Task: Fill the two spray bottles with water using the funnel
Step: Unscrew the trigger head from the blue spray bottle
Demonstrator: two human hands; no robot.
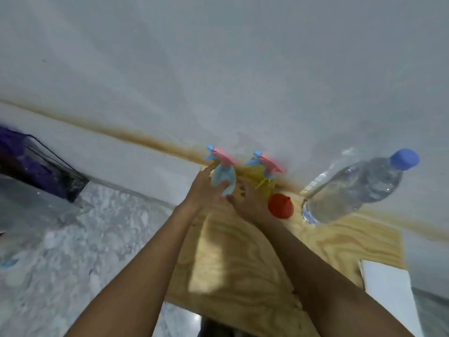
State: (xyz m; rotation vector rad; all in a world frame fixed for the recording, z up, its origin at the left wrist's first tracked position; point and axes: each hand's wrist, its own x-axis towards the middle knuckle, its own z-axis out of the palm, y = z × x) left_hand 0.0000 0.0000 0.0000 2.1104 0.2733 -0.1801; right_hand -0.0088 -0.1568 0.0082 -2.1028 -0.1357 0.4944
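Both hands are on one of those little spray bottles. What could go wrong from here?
1. The left hand grips the left spray bottle right beside the yellow spray bottle, near the table edge; a twist might topple either.
2. The red funnel lies close beside the right hand and could get knocked away.
3. The water bottle looks big and full next to that small funnel, so pouring may spill.

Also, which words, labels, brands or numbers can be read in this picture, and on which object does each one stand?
No text can be read here.
water bottle: pale marks on its side, too blurred to read.
blue spray bottle, yellow spray bottle, red funnel: no print visible.
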